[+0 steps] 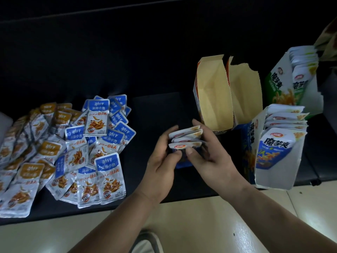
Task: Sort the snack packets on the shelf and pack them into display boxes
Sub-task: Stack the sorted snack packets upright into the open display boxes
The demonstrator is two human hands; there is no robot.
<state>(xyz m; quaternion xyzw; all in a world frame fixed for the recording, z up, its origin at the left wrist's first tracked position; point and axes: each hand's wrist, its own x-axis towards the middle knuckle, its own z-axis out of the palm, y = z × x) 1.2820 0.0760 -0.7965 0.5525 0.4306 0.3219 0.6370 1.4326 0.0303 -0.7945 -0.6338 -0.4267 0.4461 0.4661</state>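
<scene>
Stack of snack packets [186,138]: several white packets with blue lower halves, pressed together face to face and held upright over the front part of the shelf [156,110], just in front of the empty display boxes. Whether the stack's lower edge touches the shelf cannot be told.

Left grip [160,157]: grasping the stack's left side, fingers curled behind it, thumb across the front.

Right grip [213,157]: grasping the stack's right side, thumb on the front face, forefinger reaching over the rear.

Empty display boxes: two stand side by side beyond the right grip, the left one [215,99] and the right one [244,95], both with their tops torn open and plain tan interiors.

Filled blue display box [273,178]: to the right, at the shelf's front edge, loaded with a row of matching packets.

Filled green display box [279,88]: behind it, loaded with green-printed packets.

Loose stock: a pile of blue-label packets [102,143] lies at left of the grips; a pile of brown-label packets [32,143] lies further left, and the two piles overlap.

Pale floor tiles [191,225] show below the shelf.
</scene>
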